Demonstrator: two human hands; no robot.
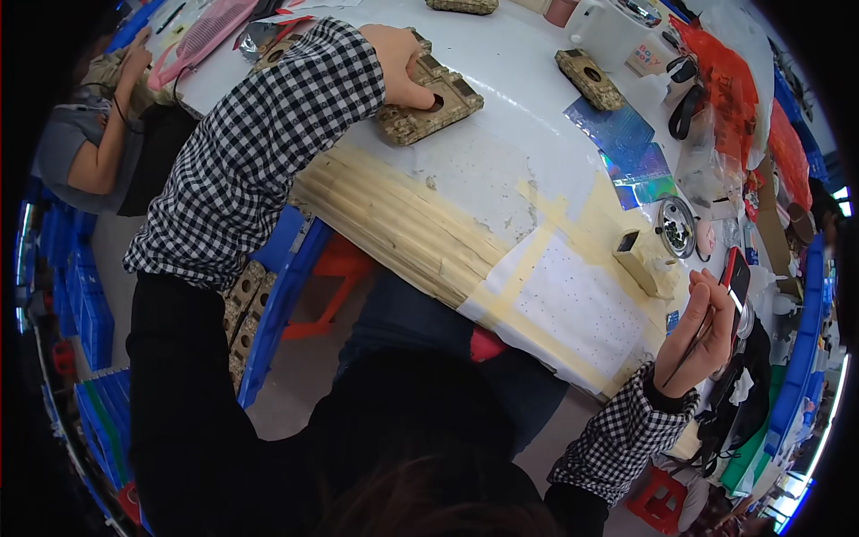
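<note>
My left hand (398, 67) reaches to the far side of the table and grips a camouflage-patterned plastic shell (429, 123), shaped like a toy tank hull. My thumb lies by the round hole in its top, and the other fingers are partly hidden at its far edge. Over the table's right end, my right hand (696, 340) is raised with its fingers closed on a thin dark stick-like tool (687, 360); its exact kind cannot be made out. Close beyond those fingers is a red-edged phone (737, 285). A second camouflage shell (591, 79) lies at the back right.
Yellowed tape covers the table's front edge (394, 215), beside a dotted white sheet (573, 304). To the right are a cream block (646, 264), a round metal dish (676, 226) and shiny blue cards (617, 139). A blue crate (282, 309) holds several camouflage parts. Another person (98, 152) sits at left.
</note>
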